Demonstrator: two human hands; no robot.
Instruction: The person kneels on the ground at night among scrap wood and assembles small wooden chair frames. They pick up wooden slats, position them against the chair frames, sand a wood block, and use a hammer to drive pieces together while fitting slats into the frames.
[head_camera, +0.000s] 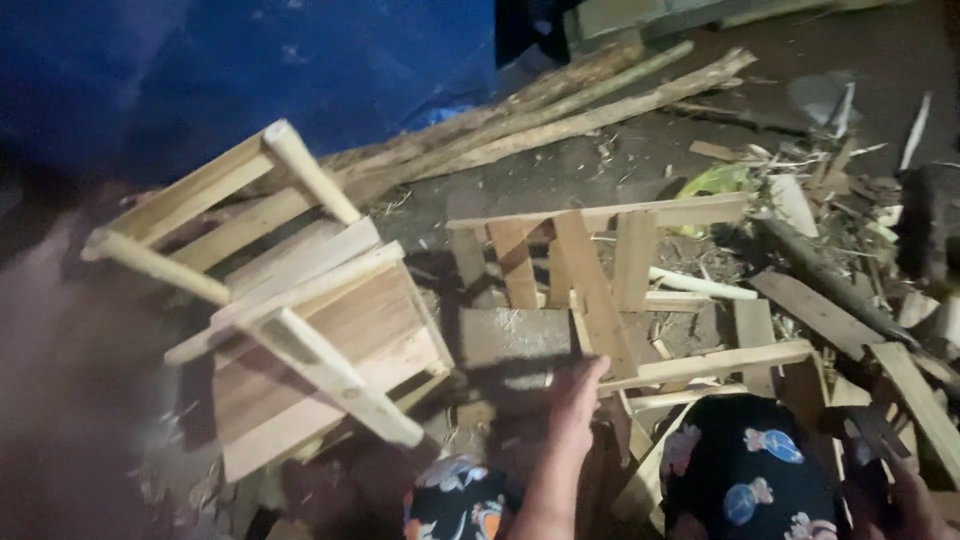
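Left hand (577, 392) on rough slat frame (612, 290)

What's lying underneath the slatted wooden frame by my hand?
Under the slatted wooden frame, a grey block and dirt with wood scraps show between the slats. Whatever lies directly beneath the boards is hidden.

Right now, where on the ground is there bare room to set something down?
Bare dirt lies between the long rough poles and the slatted pale-wood frame. The grey slab ahead of the left hand is bare too. The far right, with loose wood scraps, is crowded.
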